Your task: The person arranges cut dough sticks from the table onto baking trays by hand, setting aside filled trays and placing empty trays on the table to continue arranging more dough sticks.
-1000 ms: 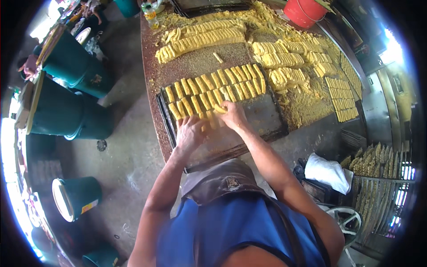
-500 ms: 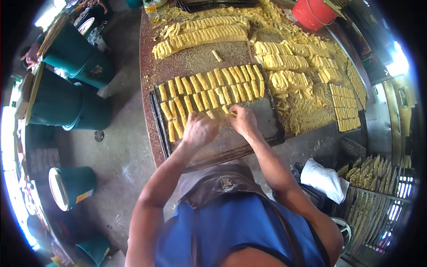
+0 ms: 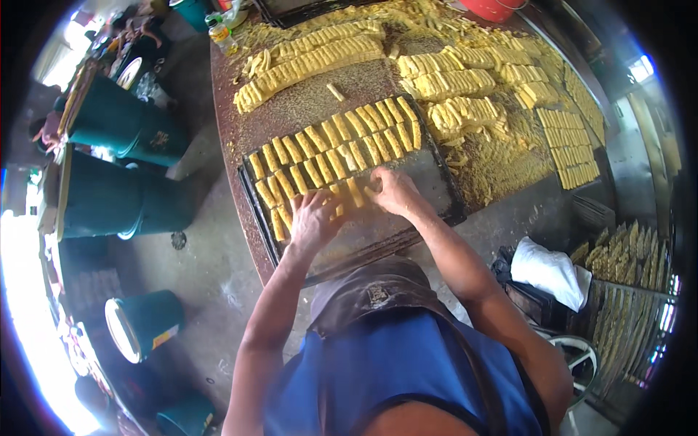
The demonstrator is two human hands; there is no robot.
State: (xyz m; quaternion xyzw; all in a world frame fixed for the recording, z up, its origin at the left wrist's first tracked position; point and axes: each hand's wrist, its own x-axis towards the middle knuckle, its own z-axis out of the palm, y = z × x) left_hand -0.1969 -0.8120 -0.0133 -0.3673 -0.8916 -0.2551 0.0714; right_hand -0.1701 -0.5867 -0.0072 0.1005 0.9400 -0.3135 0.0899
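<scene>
A dark baking tray (image 3: 414, 200) lies on the table before me, with rows of yellow dough sticks (image 3: 331, 131) laid side by side on it. My left hand (image 3: 315, 220) is over the third row, its fingers spread and bent down onto the sticks there; the fingertips partly cover them. Just right of it, a dough stick (image 3: 355, 192) lies between my two hands. My right hand (image 3: 396, 193) hovers at that stick's right side, thumb and forefinger apart, with nothing visible between them. Bare tray surface shows below and right of my hands.
Long rows of cut dough (image 3: 313, 69) and more dough piles (image 3: 465, 116) lie beyond the tray among yellow crumbs. A bottle (image 3: 220, 33) stands at the table's far left, a red bucket (image 3: 494, 7) at the far right. Green bins (image 3: 123, 192) line the left floor. A white sack (image 3: 549, 272) lies at right.
My right hand has let go of the dough stick, which now lies in the third row. The left hand has shifted slightly left and nearer me. The whole view has turned a little.
</scene>
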